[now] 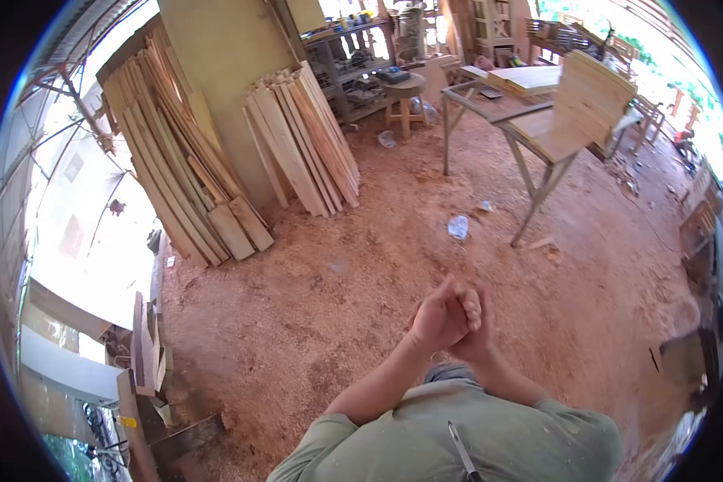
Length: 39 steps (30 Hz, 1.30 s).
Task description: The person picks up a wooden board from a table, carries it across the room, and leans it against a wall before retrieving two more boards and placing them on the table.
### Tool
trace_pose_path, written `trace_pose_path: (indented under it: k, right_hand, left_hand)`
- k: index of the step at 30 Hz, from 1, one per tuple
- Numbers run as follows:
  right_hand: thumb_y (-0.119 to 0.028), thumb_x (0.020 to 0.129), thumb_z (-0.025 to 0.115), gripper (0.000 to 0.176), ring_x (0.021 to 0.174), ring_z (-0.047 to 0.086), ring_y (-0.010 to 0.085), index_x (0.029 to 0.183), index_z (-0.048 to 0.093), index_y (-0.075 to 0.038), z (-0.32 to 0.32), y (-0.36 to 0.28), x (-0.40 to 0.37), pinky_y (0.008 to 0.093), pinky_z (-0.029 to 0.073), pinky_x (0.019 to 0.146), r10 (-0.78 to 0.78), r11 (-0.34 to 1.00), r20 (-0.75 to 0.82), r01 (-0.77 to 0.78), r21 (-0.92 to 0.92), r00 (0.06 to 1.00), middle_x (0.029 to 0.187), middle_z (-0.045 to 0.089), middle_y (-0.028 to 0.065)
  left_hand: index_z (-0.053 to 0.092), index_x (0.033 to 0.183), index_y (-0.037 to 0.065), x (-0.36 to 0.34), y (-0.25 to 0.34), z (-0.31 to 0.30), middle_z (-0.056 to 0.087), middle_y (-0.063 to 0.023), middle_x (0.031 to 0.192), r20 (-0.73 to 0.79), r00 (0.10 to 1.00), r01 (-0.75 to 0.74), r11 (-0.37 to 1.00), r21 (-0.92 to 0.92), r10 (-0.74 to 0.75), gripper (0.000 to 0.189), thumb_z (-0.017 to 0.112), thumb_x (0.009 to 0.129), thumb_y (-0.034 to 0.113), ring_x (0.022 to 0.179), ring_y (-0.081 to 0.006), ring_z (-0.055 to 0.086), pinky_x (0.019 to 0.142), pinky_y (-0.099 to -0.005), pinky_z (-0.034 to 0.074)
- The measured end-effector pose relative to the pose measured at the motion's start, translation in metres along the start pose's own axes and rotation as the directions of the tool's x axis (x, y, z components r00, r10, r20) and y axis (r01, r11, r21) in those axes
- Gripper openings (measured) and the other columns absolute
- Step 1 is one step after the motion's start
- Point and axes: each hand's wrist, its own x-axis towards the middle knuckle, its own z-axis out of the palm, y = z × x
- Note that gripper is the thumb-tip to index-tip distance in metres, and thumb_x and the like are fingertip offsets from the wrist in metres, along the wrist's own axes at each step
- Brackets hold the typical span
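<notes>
1. Left hand (439, 321) and right hand (480, 337) touch; fingers (472, 309) partly hidden, cannot tell whether open or closed.
2. Plastic (458, 227) lies on the floor (353, 281) beyond the hands.
3. Boards (305, 140) lean against the wall (225, 80), ahead left.

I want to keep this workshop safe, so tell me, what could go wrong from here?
The leaning planks could slide; your left hand and right hand are together, away from them, so you probably couldn't catch any in time.
The crumpled clear plastic on the floor might slip underfoot if someone steps on it.
The wooden panel standing up on the stand might tip if a slanted leg gets knocked.
</notes>
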Motion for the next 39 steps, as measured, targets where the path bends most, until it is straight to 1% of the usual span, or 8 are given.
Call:
trace_pose_path:
  k: [2,6,12,20,23,25,33,39]
  right_hand:
    - [-0.056,0.092,0.046,0.061,0.077,0.057,0.0152,0.125,0.055,-0.006,-0.012,-0.038,0.007,0.0372,0.049,0.087,-0.059,0.998,0.074,0.06,-0.009,0.996,0.089,0.063,0.0058]
    - [-0.034,0.098,0.047,0.036,0.079,0.06,0.0152,0.112,0.058,-0.003,0.023,-0.131,0.174,0.0373,0.051,0.087,-0.238,0.822,0.305,0.358,-0.442,0.922,0.08,0.058,0.004]
    - [-0.014,0.087,0.06,0.034,0.106,0.059,0.024,0.12,0.06,-0.005,0.04,-0.063,0.313,0.0352,0.046,0.091,0.05,-0.327,0.569,0.552,-0.767,0.821,0.119,0.061,0.012]
    - [-0.017,0.091,0.057,0.023,0.107,0.058,0.0244,0.11,0.061,-0.004,-0.044,-0.179,0.508,0.0365,0.046,0.09,-0.116,-0.815,0.665,0.312,-0.489,0.738,0.12,0.061,0.0107]
    - [-0.034,0.098,0.047,0.033,0.107,0.059,0.024,0.11,0.059,-0.006,-0.095,-0.249,0.571,0.04,0.047,0.087,-0.496,0.214,-0.216,-0.123,-0.969,0.841,0.121,0.061,0.0108]
    - [-0.048,0.1,0.03,0.052,0.108,0.059,0.0239,0.116,0.056,-0.006,-0.057,-0.286,0.584,0.0418,0.048,0.084,-0.037,0.91,-0.567,-0.206,-0.359,0.823,0.125,0.059,0.0111]
    - [-0.066,0.093,0.022,0.08,0.128,0.042,0.0353,0.139,0.038,-0.002,-0.028,-0.332,0.651,0.0479,0.033,0.108,-0.448,0.894,-0.315,0.416,-0.166,0.836,0.137,0.047,0.02]
    - [-0.055,0.098,0.03,0.067,0.106,0.059,0.032,0.125,0.05,0.003,-0.013,-0.464,0.678,0.0435,0.044,0.097,-0.601,0.789,-0.26,0.511,-0.341,0.755,0.114,0.062,0.0173]
  left_hand:
    - [0.045,0.135,0.009,-0.016,0.01,0.033,0.06,-0.0137,0.121,-0.752,0.607,0.508,0.853,0.118,-0.258,0.053,0.039,0.098,0.047,0.107,-0.026,0.059,0.089,-0.0301,0.048]
    - [0.041,0.137,0.004,-0.039,0.17,-0.083,0.059,-0.0129,0.123,-0.912,-0.195,0.708,0.695,0.124,0.361,0.061,0.039,0.097,0.05,0.115,-0.0274,0.054,0.095,-0.0351,0.045]
    - [0.048,0.127,0.006,0.009,0.23,-0.19,0.055,-0.0119,0.129,-0.869,0.471,0.149,0.957,0.249,0.153,0.059,0.033,0.096,0.053,0.113,-0.0257,0.055,0.099,-0.0395,0.041]
    - [0.059,0.106,0.009,0.192,0.412,-0.262,0.049,-0.0178,0.136,-0.891,0.418,0.295,0.901,0.317,0.177,0.056,0.025,0.099,0.054,0.125,-0.0301,0.047,0.102,-0.0452,0.041]
    - [0.059,0.096,0.004,0.262,0.466,-0.314,0.045,-0.0217,0.14,-0.707,0.686,0.12,0.931,0.345,0.174,0.051,0.027,0.102,0.043,0.126,-0.0335,0.048,0.104,-0.047,0.037]
    - [0.062,0.087,0.002,0.304,0.473,-0.349,0.045,-0.0208,0.141,-0.536,0.84,0.501,0.252,0.828,0.09,0.043,0.038,0.1,0.035,0.129,-0.0372,0.045,0.108,-0.0481,0.033]
    - [0.068,0.098,0.0,0.315,0.498,-0.532,0.052,-0.016,0.136,-0.299,0.827,0.018,-0.508,0.861,-0.477,0.03,0.051,0.091,0.024,0.131,-0.031,0.043,0.11,-0.048,0.026]
    - [0.067,0.1,-0.003,0.322,0.566,-0.688,0.068,-0.0155,0.096,-0.768,0.639,0.715,-0.384,0.584,0.023,0.03,0.05,0.096,0.023,0.091,-0.0192,0.064,0.082,-0.032,0.048]
